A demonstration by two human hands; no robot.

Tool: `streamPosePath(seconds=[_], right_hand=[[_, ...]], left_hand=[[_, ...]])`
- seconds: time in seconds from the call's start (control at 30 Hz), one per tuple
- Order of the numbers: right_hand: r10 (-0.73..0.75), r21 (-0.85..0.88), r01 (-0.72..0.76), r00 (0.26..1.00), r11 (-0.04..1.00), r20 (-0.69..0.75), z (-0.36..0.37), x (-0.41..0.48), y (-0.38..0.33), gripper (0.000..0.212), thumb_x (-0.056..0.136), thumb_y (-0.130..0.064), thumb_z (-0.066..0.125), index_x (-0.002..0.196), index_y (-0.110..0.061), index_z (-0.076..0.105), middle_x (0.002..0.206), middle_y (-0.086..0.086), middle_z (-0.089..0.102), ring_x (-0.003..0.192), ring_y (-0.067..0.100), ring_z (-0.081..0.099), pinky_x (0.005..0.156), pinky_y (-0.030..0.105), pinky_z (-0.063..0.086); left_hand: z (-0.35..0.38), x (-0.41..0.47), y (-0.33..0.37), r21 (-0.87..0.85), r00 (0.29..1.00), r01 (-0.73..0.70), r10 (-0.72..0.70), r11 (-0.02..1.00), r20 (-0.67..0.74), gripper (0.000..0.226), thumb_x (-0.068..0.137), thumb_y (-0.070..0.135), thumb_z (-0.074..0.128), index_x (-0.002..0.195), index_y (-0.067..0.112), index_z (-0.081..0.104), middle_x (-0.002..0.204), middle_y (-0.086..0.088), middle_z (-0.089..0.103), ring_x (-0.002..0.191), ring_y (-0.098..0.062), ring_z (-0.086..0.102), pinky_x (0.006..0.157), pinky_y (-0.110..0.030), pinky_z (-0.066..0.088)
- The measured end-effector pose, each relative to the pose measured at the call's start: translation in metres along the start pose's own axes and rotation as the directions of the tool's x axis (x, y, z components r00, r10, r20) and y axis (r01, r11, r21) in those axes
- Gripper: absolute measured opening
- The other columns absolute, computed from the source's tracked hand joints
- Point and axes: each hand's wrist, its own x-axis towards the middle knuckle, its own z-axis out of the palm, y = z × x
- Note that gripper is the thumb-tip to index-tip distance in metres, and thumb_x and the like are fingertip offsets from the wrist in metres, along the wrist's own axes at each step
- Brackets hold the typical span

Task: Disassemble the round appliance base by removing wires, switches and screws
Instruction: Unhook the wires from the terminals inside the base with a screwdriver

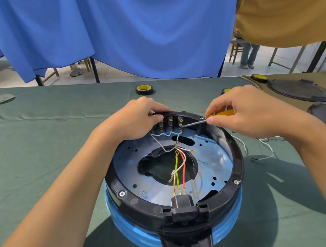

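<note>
Black-rimmed round base [237, 161] sits mid green table [41, 156], wires [177, 166] inside. Left hand [137, 120] grips far rim; right hand [245, 110] pinches screwdriver [195, 122] at switches [170, 122].

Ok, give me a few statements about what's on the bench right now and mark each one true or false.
1. The right hand holds a yellow-handled screwdriver over the round base. True.
2. The screwdriver's tip is at the near side of the base. False: it is at the switch terminals on the far rim.
3. A tape roll lies on the green cloth beyond the base. True.
4. The left hand lies flat on the cloth. False: its fingers grip the base's far rim by the switches.
5. A red wire runs across the base's middle opening. True.
</note>
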Motion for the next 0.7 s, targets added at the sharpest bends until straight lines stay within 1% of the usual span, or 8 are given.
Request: streamPosePath(seconds=[0.1, 0.17, 0.27, 0.37, 0.47, 0.53, 0.6, 0.7], right_hand=[[-0.013, -0.028, 0.013, 1.0, 1.0, -0.019, 0.004, 0.001, 0.001, 0.011, 0.09, -0.032, 0.062, 0.087, -0.029, 0.073, 0.074, -0.022, 0.058, 0.083, 0.015, 0.051, 0.067, 0.026, 0.032], [-0.02, -0.044, 0.019, 1.0, 0.999, -0.019, 0.005, 0.001, 0.002, 0.011, 0.091, -0.032, 0.062, 0.089, -0.029, 0.073, 0.074, -0.024, 0.055, 0.083, 0.015, 0.05, 0.068, 0.027, 0.031], [-0.023, -0.043, 0.022, 1.0, 0.999, -0.009, 0.005, 0.001, 0.003, 0.013, 0.091, -0.033, 0.061, 0.093, -0.03, 0.073, 0.078, -0.02, 0.059, 0.084, 0.015, 0.051, 0.073, 0.031, 0.036], [-0.025, -0.039, 0.024, 1.0, 0.999, -0.009, 0.005, 0.001, 0.003, 0.016, 0.093, -0.031, 0.06, 0.097, -0.031, 0.075, 0.087, -0.011, 0.068, 0.088, 0.015, 0.055, 0.078, 0.034, 0.046], [-0.038, -0.065, 0.038, 0.999, 0.997, 0.007, 0.006, 0.004, 0.005, 0.017, 0.093, -0.03, 0.059, 0.098, -0.033, 0.076, 0.079, -0.02, 0.062, 0.088, 0.014, 0.053, 0.073, 0.027, 0.041], [-0.035, -0.077, 0.039, 0.998, 0.996, 0.049, 0.004, 0.01, 0.006, 0.017, 0.094, -0.031, 0.059, 0.098, -0.036, 0.075, 0.073, -0.027, 0.055, 0.089, 0.012, 0.05, 0.073, 0.029, 0.041], [-0.034, -0.102, 0.044, 0.994, 0.994, 0.101, -0.001, 0.017, 0.008, 0.016, 0.093, -0.032, 0.06, 0.098, -0.038, 0.075, 0.073, -0.029, 0.053, 0.092, 0.012, 0.05, 0.08, 0.035, 0.044], [-0.041, -0.143, 0.067, 0.983, 0.988, 0.176, -0.012, 0.03, 0.007, 0.016, 0.092, -0.031, 0.062, 0.098, -0.039, 0.074, 0.075, -0.031, 0.054, 0.09, 0.009, 0.053, 0.079, 0.031, 0.045]], left_hand=[[0.001, 0.001, -0.001, 0.014, 1.0, -0.021, 0.021, 1.0, 0.005, 0.034, 0.101, 0.017, 0.045, 0.129, 0.029, 0.059, 0.094, 0.015, 0.054, 0.081, 0.0, 0.05, 0.068, -0.014, 0.034], [0.002, 0.001, -0.001, 0.037, 0.999, -0.022, 0.021, 0.999, 0.025, 0.036, 0.102, 0.018, 0.042, 0.132, 0.03, 0.055, 0.093, 0.018, 0.047, 0.088, -0.008, 0.049, 0.076, -0.021, 0.035], [0.003, 0.003, -0.003, 0.052, 0.998, -0.01, 0.007, 0.999, 0.069, 0.04, 0.103, 0.019, 0.037, 0.139, 0.034, 0.047, 0.098, 0.01, 0.041, 0.098, -0.016, 0.046, 0.09, -0.028, 0.033], [0.003, 0.004, -0.006, 0.032, 0.995, -0.012, 0.009, 0.999, 0.097, 0.04, 0.104, 0.02, 0.035, 0.139, 0.036, 0.046, 0.096, 0.015, 0.039, 0.1, -0.017, 0.046, 0.091, -0.029, 0.032], [0.003, 0.005, -0.007, 0.021, 0.993, -0.009, 0.007, 1.0, 0.114, 0.041, 0.104, 0.02, 0.035, 0.139, 0.038, 0.045, 0.096, 0.019, 0.037, 0.099, -0.017, 0.046, 0.088, -0.028, 0.03], [0.003, 0.006, -0.007, 0.01, 0.99, 0.002, -0.003, 1.0, 0.138, 0.043, 0.104, 0.02, 0.033, 0.141, 0.041, 0.04, 0.095, 0.018, 0.036, 0.095, -0.011, 0.046, 0.086, -0.027, 0.029], [0.003, 0.007, -0.006, -0.003, 0.986, -0.003, 0.003, 1.0, 0.168, 0.044, 0.105, 0.019, 0.031, 0.14, 0.044, 0.04, 0.095, 0.019, 0.035, 0.09, 0.0, 0.043, 0.082, -0.025, 0.027], [0.001, 0.008, -0.005, -0.014, 0.982, -0.014, 0.017, 1.0, 0.186, 0.044, 0.104, 0.017, 0.031, 0.136, 0.044, 0.044, 0.096, 0.016, 0.036, 0.091, 0.004, 0.039, 0.084, -0.028, 0.028]])
